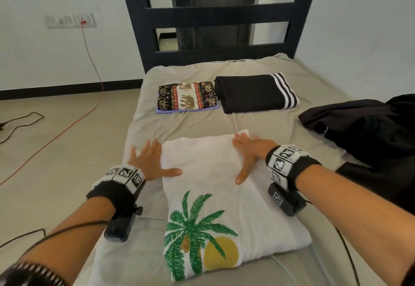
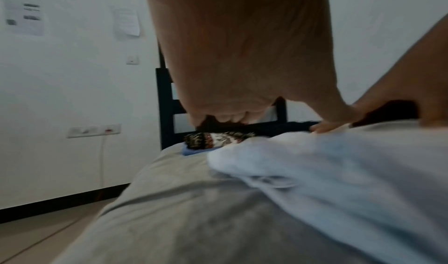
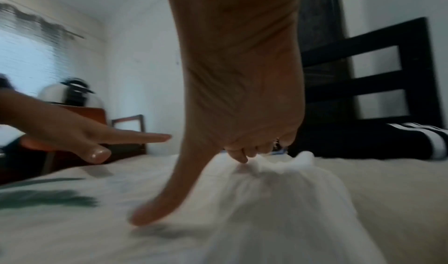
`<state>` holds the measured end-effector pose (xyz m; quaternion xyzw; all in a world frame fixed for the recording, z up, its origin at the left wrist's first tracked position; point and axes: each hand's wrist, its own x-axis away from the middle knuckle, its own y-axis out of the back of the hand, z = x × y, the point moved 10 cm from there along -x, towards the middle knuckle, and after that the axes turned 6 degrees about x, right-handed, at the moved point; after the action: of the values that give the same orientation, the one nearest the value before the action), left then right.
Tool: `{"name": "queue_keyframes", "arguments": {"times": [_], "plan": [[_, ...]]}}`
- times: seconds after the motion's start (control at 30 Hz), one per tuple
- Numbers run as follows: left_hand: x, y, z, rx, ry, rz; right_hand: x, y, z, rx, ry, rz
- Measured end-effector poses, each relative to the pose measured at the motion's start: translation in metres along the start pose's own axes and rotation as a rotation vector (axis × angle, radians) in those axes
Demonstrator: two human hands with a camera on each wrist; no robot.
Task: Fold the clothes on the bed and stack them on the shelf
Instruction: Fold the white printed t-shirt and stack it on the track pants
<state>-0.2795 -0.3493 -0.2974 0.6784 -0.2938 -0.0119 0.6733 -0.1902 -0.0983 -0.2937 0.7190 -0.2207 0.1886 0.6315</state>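
Note:
A white T-shirt (image 1: 215, 196) with a green palm tree and yellow sun print lies partly folded on the grey bed sheet (image 1: 184, 124), near me. My left hand (image 1: 150, 162) lies flat at the shirt's far left edge, thumb on the cloth, fingers spread onto the sheet. My right hand (image 1: 249, 151) presses flat on the far right corner, thumb stretched over the shirt. In the right wrist view the white T-shirt (image 3: 266, 201) bunches under the right hand (image 3: 232, 124). The left wrist view shows the left hand (image 2: 242, 67) over the white T-shirt (image 2: 339, 172).
Farther up the bed lie a folded elephant-print garment (image 1: 187, 98) and a folded black garment with white stripes (image 1: 256, 93). A loose black garment (image 1: 368, 128) is heaped at the right edge. A dark headboard (image 1: 215, 16) stands behind. Cables (image 1: 67, 126) cross the floor on the left.

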Motion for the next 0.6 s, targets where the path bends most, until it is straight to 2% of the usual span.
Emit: {"name": "queue_keyframes", "arguments": {"times": [0.07,0.13,0.17,0.27,0.4,0.47,0.6], "plan": [[0.031,0.0,-0.034,0.047,-0.204,-0.015,0.021,0.003,0.026,-0.017,0.114,-0.039],[0.071,-0.018,-0.072,0.051,-0.407,0.07,0.045,-0.012,0.053,-0.017,0.227,0.018],[0.088,-0.032,-0.086,0.046,-0.461,0.14,0.057,-0.024,0.063,0.005,0.263,0.066],[0.117,-0.074,-0.092,0.02,-0.436,0.305,0.08,-0.07,0.063,0.027,0.255,0.193],[0.124,-0.095,-0.064,-0.054,-0.251,0.262,0.098,-0.093,0.034,-0.131,0.195,0.217],[0.131,-0.091,-0.061,-0.068,-0.207,0.232,0.11,-0.093,0.026,-0.182,0.172,0.218],[0.163,-0.077,-0.092,-0.018,-0.386,0.13,0.137,-0.094,0.018,-0.229,0.137,0.157]]}}
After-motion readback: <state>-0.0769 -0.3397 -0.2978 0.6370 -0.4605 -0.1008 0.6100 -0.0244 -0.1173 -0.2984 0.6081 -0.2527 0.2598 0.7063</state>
